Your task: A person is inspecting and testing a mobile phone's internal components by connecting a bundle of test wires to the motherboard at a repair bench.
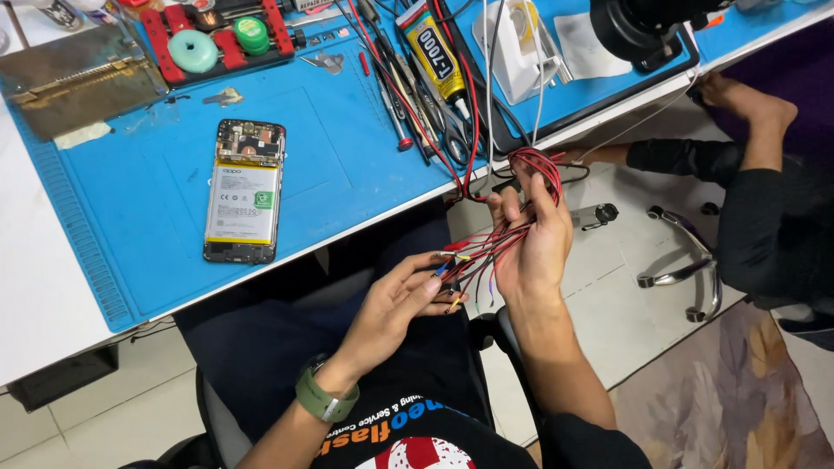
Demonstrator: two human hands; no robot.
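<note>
A bundle of thin red and black wires (508, 234) is held above the lap, just off the edge of the blue mat (347, 165).

The wires are slender, glossy and flexible, looped at the top and fanned out into small coloured tips lower down. The bundle is gripped in the right hand (530, 239), which is raised with fingers curled round the strands. One tip is pinched by the left hand (404, 300), palm up, a green band worn on its wrist. A flat opened phone (243, 191), its pale rectangular battery exposed, is laid on the ribbed rubbery mat.
</note>
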